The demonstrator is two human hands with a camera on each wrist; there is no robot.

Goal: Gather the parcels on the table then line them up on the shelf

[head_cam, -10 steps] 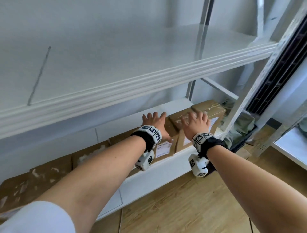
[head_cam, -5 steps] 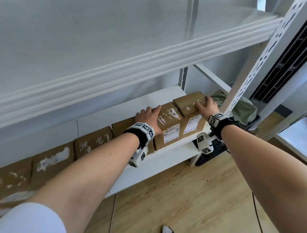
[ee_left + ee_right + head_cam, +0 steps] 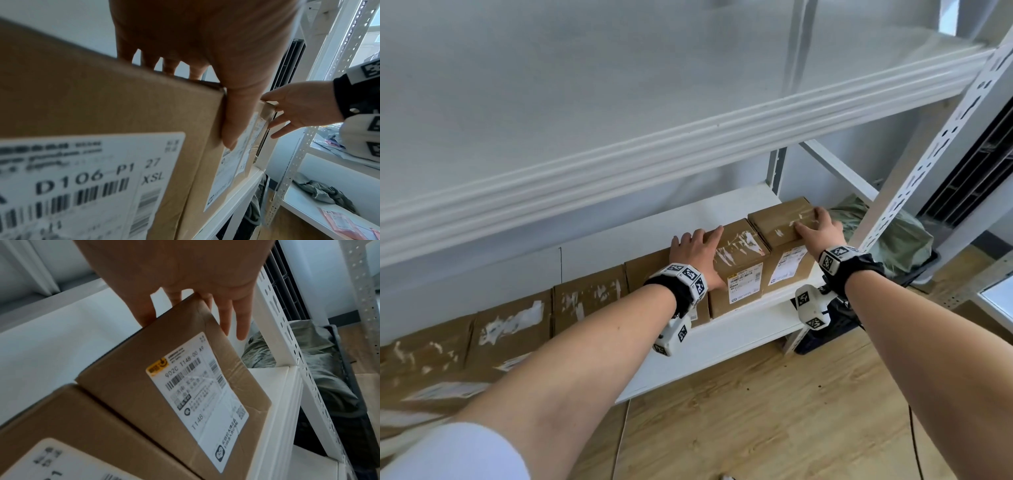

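The lining-up step is under way at the shelf's (image 3: 726, 329) right end. The left hand (image 3: 693, 250) rests flat, fingers apart, on one parcel (image 3: 738, 270); the right hand (image 3: 818, 231) lies likewise on the end parcel (image 3: 784, 226). Next, judging by the row, comes squaring both flush.

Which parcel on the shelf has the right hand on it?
The last parcel at the row's right end, next to the shelf post. The right hand lies on its top; the left hand is on the neighbouring parcel.

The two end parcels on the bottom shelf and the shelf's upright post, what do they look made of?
End parcels: brown matte corrugated cardboard by the look, with glossy clear tape and white paper labels. Upright post: seemingly white-painted steel, with punched slots. Bottom shelf: smooth and white; material unclear.
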